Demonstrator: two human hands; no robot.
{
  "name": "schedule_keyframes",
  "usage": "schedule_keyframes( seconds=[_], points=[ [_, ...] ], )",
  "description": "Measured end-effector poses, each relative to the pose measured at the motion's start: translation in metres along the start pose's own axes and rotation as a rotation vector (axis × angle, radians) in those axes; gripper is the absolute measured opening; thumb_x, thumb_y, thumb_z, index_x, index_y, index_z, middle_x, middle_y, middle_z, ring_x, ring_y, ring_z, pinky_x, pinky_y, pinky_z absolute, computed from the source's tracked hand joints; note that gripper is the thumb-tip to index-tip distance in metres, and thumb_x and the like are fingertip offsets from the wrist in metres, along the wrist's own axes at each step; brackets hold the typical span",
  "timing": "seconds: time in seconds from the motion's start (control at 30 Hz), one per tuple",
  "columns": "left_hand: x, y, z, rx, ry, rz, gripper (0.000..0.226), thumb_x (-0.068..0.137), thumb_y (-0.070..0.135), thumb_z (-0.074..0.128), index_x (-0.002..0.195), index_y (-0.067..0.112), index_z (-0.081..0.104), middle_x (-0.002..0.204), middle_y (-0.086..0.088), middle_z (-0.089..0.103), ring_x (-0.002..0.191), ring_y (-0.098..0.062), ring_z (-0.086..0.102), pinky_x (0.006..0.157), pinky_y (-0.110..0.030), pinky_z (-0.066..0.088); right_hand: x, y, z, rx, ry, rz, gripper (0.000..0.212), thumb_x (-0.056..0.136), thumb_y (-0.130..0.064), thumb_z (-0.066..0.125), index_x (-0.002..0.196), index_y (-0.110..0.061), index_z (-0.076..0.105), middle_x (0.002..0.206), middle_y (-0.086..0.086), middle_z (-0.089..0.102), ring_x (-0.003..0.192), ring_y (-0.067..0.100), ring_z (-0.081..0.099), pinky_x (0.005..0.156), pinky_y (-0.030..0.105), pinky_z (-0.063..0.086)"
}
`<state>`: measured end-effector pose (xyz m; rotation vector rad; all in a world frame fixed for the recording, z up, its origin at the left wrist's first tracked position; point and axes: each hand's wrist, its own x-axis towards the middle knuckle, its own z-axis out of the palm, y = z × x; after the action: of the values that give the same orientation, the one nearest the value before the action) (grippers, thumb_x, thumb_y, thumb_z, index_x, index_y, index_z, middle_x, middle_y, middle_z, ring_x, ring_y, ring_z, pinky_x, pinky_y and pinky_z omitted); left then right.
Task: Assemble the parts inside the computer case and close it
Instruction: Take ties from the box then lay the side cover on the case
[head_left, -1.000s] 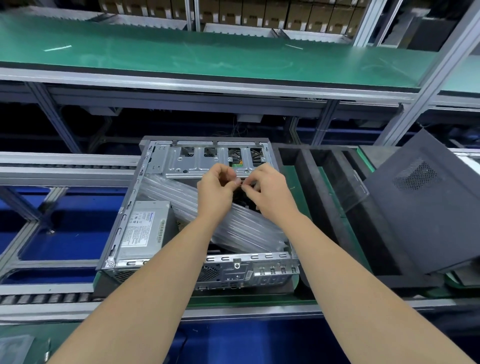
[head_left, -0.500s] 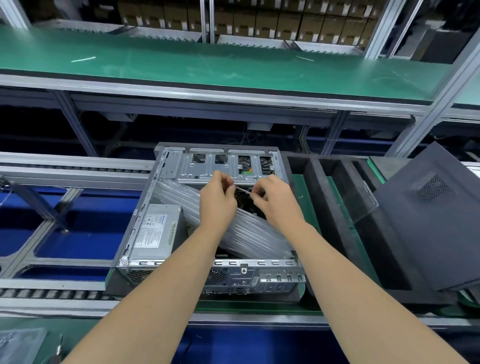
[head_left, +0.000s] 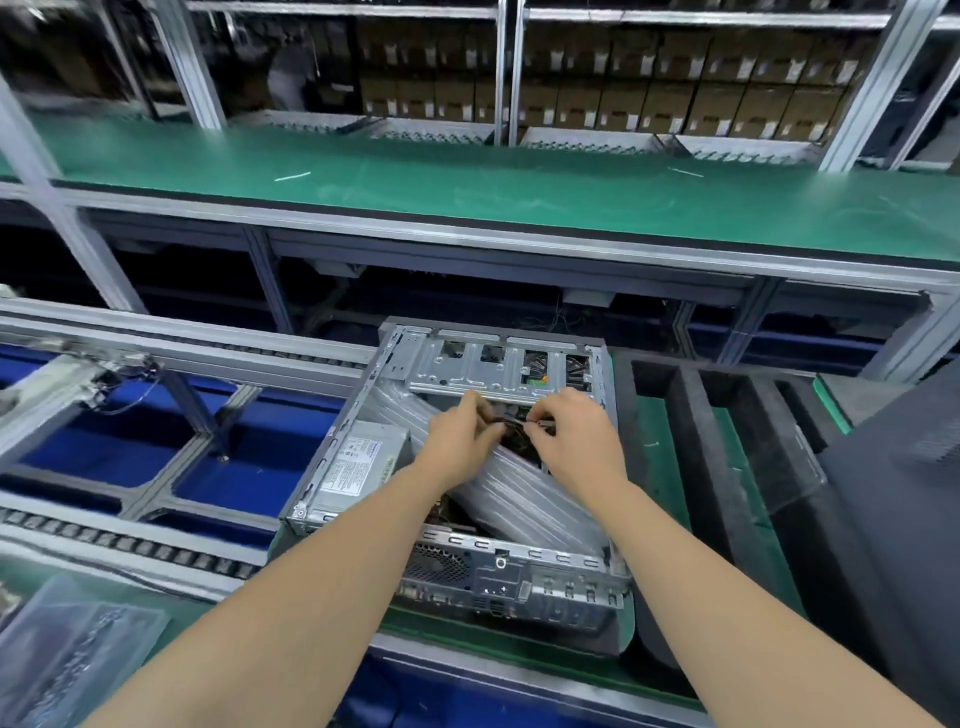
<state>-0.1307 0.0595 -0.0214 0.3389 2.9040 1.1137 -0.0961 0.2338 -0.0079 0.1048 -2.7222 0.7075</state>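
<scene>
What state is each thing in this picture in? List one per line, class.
Computer case: open, lid off.
Lid: off, right of the case.
Left hand: pinching the cable.
Right hand: pinching the cable.
Plastic wrap: lying slantwise in the case.

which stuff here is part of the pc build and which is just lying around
Job: computer case, power supply, cables pinched by left hand and right hand, black side panel, likely the cover.
Lying about: foam tray, plastic bag, cardboard boxes.
</scene>
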Motion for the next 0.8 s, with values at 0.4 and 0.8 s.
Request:
schedule_keyframes(
  seconds=[0.4, 0.8],
  points=[
    [-0.012, 0.063, -0.018, -0.196, 0.292, 0.055, 0.015, 0.094, 0.012, 0.057, 0.100, 0.023, 0.066, 0.089, 0.015, 0.067, 0.080, 0.002, 0.061, 0.067, -0.004, 0.042, 0.034, -0.018, -0.030, 0.143, 0.036, -0.077, 0.015, 0.096, -0.025, 0.061, 0.100, -0.022, 0.075, 0.103, -0.004, 0.069, 0.103, 0.018, 0.058, 0.082, 0.035, 0.046],
    [0.006, 0.273, 0.151, -0.413, -0.208, 0.203, 0.020, 0.089, 0.019, 0.061, 0.089, 0.039, 0.063, 0.086, 0.020, 0.068, 0.077, 0.013, 0.062, 0.063, -0.009, 0.045, -0.057, 0.173, -0.200, -0.096, 0.260, 0.378, 0.017, 0.095, -0.018, 0.062, 0.104, -0.019, 0.076, 0.106, 0.003, 0.066, 0.103, 0.024, 0.061, 0.087, 0.039, 0.050]
  ],
)
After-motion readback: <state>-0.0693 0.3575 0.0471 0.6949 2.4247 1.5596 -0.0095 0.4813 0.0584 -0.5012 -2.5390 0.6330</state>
